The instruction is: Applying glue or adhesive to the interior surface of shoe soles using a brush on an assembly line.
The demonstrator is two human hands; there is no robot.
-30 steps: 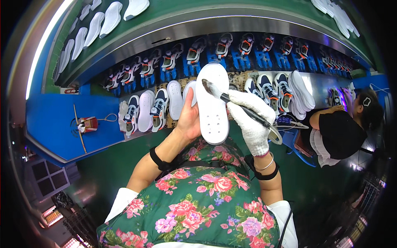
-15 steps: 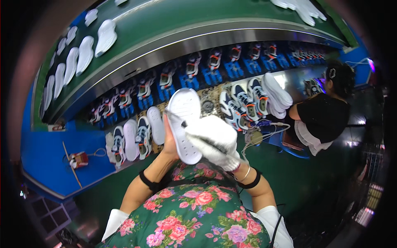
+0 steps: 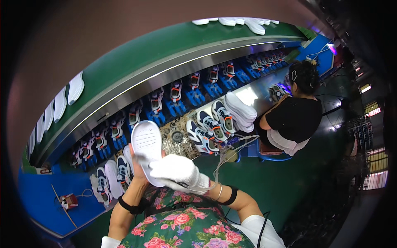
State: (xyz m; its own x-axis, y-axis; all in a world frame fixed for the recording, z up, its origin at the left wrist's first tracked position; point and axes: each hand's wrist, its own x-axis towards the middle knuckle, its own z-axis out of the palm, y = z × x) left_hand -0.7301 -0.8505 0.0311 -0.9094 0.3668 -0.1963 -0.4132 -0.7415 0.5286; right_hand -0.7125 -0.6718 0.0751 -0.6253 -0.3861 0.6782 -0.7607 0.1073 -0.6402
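Note:
My left hand [image 3: 138,170] holds a white shoe sole [image 3: 145,142] upright in front of my chest, its ribbed face toward me. My right hand [image 3: 178,172], in a white glove, lies as a fist across the sole's lower end and covers it. The fist is closed around a thin tool that is almost wholly hidden; a pale cord [image 3: 231,149] loops from it toward the bench. Both wrists wear black bands above a floral apron [image 3: 186,225].
Sneakers [image 3: 204,132] and a stack of white soles [image 3: 240,109] lie on the bench ahead. Behind runs a conveyor with shoes on blue holders [image 3: 194,93] and a green upper belt [image 3: 136,70] carrying white soles. A person in black [image 3: 295,118] sits at right.
My gloved right hand has slid from the sole's right edge down across its lower end. The sole has tipped left and come closer. My view has swung, so the seated person appears higher.

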